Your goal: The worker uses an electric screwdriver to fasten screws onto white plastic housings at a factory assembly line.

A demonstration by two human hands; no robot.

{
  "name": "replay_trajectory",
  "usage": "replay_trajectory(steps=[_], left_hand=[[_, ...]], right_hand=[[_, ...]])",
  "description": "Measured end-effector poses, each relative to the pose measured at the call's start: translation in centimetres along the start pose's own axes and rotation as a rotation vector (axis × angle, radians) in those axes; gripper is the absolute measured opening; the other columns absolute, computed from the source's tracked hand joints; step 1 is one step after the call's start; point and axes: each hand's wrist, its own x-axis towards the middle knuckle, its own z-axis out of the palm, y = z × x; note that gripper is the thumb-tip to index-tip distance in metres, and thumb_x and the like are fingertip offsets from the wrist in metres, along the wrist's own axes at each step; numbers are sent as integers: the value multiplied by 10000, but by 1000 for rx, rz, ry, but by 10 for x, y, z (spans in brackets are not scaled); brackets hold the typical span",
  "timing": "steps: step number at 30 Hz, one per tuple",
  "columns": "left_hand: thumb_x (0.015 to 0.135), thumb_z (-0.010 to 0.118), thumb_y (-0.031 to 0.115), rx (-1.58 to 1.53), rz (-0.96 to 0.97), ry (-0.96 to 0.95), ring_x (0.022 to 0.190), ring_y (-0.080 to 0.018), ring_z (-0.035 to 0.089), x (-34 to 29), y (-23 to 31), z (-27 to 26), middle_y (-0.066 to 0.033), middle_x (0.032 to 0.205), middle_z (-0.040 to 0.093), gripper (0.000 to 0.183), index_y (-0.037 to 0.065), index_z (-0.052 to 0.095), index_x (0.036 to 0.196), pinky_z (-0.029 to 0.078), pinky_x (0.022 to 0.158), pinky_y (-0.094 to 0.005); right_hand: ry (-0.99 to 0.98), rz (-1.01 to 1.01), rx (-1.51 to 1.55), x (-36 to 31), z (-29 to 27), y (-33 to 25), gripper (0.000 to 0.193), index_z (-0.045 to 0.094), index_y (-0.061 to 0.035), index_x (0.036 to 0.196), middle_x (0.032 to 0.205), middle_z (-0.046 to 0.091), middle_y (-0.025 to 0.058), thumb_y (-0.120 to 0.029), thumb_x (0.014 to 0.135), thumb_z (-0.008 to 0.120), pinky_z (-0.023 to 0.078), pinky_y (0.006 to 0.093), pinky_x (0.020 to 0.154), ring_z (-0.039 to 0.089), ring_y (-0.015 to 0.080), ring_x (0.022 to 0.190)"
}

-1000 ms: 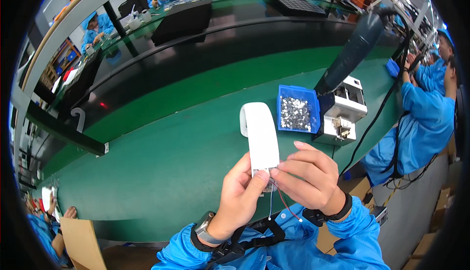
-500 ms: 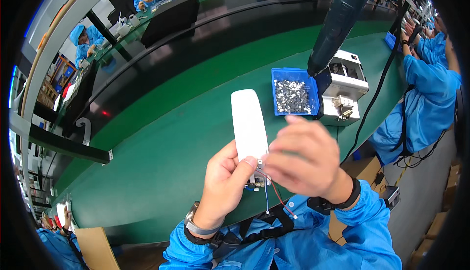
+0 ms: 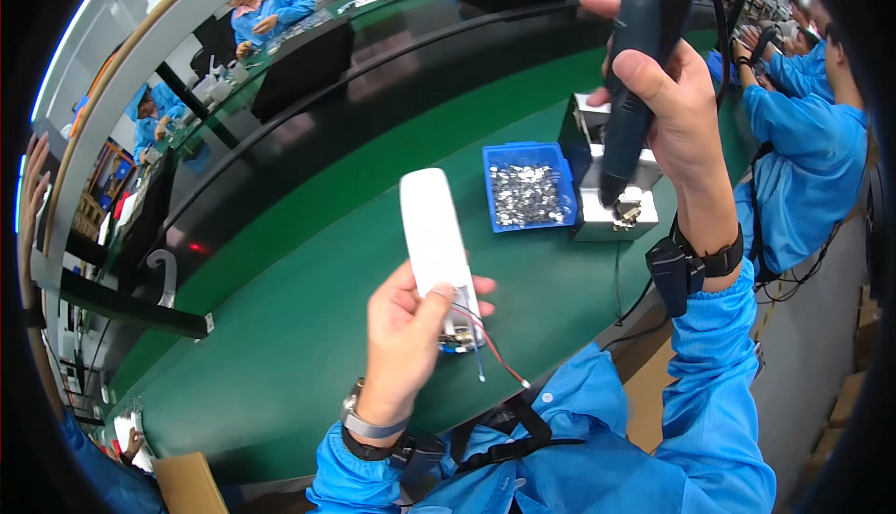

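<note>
Right hand (image 3: 686,113) now round tool (image 3: 642,34), machine (image 3: 593,208) behind

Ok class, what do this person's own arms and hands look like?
The left hand and right hand are gloveless. Both sleeves are blue and wrinkled. On the left, a grey watch-like band and black strap; on the right, a black wristband with a boxy module.

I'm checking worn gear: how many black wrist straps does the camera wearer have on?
2: one black strap beside the watch, below the left hand; another strap below the right hand. Sleeves may hide more.
</note>
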Motion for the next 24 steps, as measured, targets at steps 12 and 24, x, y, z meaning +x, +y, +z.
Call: replay_trajectory(steps=[12, 24], left_hand=[[943, 516, 159, 18, 49, 109, 742, -234, 710, 11, -6, 11, -201, 987, 693, 438, -85, 488, 1305, 593, 627, -303], [949, 518, 157, 39, 94, 146, 737, -245, 720, 14, -11, 17, -229, 981, 692, 391, -73, 470, 1262, 606, 626, -311]], right_hand=[[381, -156, -155, -73, -38, 37, 401, 524, 24, 1246, 864, 652, 58, -15, 877, 676, 500, 235, 588, 616, 111, 624], [426, -218, -138, -90, -44, 69, 397, 531, 24, 1215, 831, 647, 74, -13, 855, 694, 492, 236, 545, 595, 99, 595]])
